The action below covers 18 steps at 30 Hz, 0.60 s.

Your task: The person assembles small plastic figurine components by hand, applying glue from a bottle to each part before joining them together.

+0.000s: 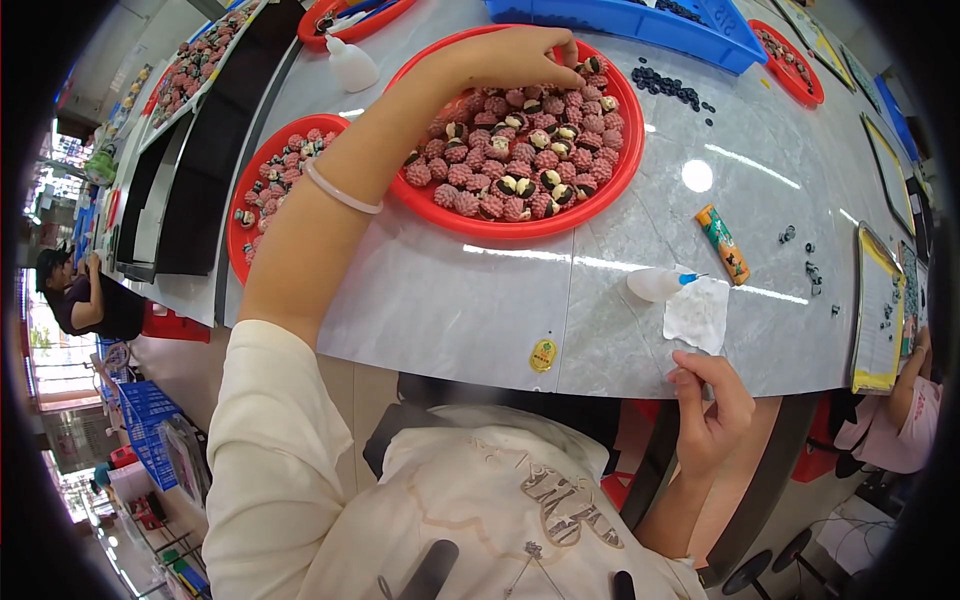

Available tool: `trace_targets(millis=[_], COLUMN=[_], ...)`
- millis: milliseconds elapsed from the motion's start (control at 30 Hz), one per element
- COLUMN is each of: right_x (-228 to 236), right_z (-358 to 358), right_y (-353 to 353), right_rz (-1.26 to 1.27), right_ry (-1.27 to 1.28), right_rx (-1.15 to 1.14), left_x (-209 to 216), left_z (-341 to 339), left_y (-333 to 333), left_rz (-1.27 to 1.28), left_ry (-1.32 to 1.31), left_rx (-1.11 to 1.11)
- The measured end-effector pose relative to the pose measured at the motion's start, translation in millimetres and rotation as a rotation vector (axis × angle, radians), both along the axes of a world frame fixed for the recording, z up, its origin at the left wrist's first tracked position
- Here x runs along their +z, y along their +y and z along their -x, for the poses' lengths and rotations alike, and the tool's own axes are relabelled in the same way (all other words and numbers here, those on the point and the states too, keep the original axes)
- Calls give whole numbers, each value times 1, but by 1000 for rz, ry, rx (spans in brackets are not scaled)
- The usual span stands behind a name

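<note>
My left hand (535, 62) reaches over the far side of a large round red tray (520, 230). Its fingers curl down, and their tips are at the heap of small knobbly pink pieces (490, 155). Some pieces show cream and black parts. Whatever the left fingers may hold is hidden. By the table's front edge, my right hand (712, 410) has its fingers bent and thumb and forefinger pinched; anything between them is too small to name. Just beyond it lie a crumpled white tissue (697, 318) and a small white squeeze bottle (655, 285) with a blue tip.
Another red tray (240, 232) of pink pieces sits at left, near a white nozzle bottle (352, 66). A blue bin (640, 35) stands at the back beside scattered black pieces (668, 88). An orange-green tube-shaped packet (722, 245) lies at right. Other people sit on both sides.
</note>
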State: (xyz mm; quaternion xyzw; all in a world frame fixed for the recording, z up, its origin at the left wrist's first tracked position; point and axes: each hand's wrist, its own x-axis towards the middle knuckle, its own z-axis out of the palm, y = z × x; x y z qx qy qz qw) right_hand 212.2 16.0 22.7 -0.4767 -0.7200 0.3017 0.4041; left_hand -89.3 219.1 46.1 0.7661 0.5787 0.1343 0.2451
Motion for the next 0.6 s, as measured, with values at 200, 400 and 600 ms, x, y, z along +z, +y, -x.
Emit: trace_targets(millis=[200, 400, 600], right_x=[2, -1, 1], right_z=[1, -3, 2], right_y=[2, 3, 4], right_rz=[-6, -16, -11], right_ry=[-6, -21, -13], right_rx=[-4, -32, -31], left_x=[20, 38, 58], left_z=[15, 5, 8], left_y=[-16, -62, -60], left_rz=[283, 170, 133], left_ry=[-162, 143, 123], left_rx=[-69, -205, -53])
